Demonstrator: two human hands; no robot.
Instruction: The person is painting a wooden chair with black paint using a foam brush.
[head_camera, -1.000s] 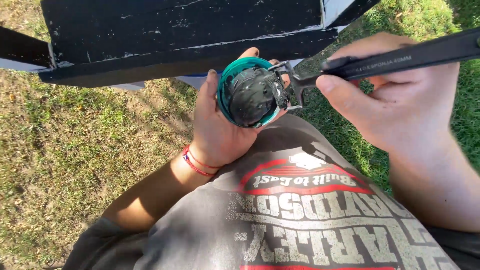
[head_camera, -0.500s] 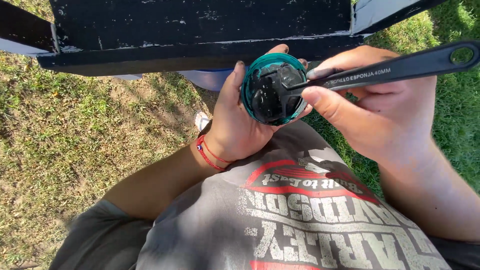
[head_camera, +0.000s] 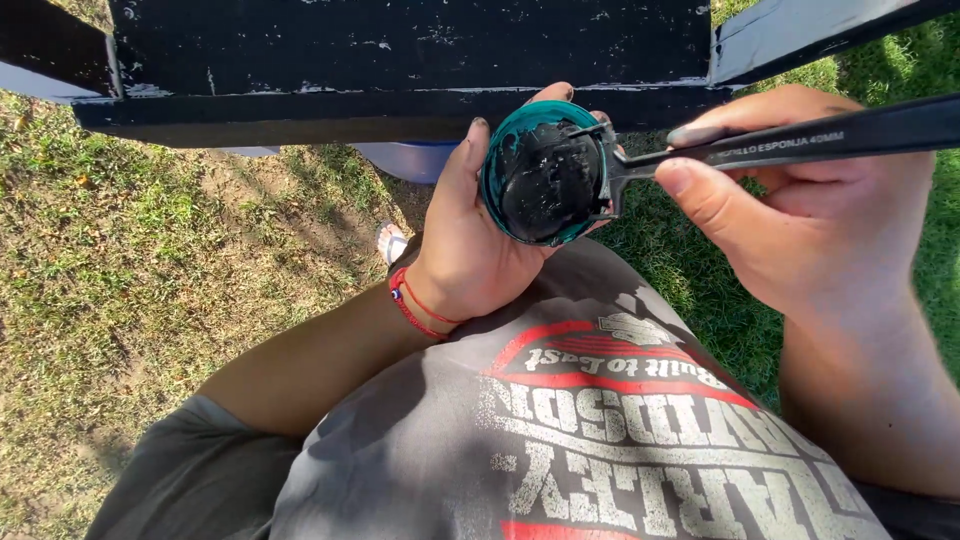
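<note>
My left hand (head_camera: 470, 250) grips a small round teal cup (head_camera: 497, 150) tilted toward me, its inside coated with black paint. A red string bracelet circles that wrist. My right hand (head_camera: 800, 220) pinches the long black handle of a sponge brush (head_camera: 790, 140). The brush's black head is inside the cup, pressed against the paint at its right side. Both hands are held above my grey printed shirt, just below a black painted wooden board (head_camera: 400, 60).
The black board runs across the top, with a grey-blue plank (head_camera: 790, 40) joining at the upper right. Patchy grass and dirt (head_camera: 150, 260) lie to the left, greener grass to the right. A sandalled foot (head_camera: 392, 243) and a bluish object (head_camera: 415, 160) show under the board.
The cup and both hands have stayed near the board. The brush head has gone deeper into the cup and the handle now lies closer to level.
</note>
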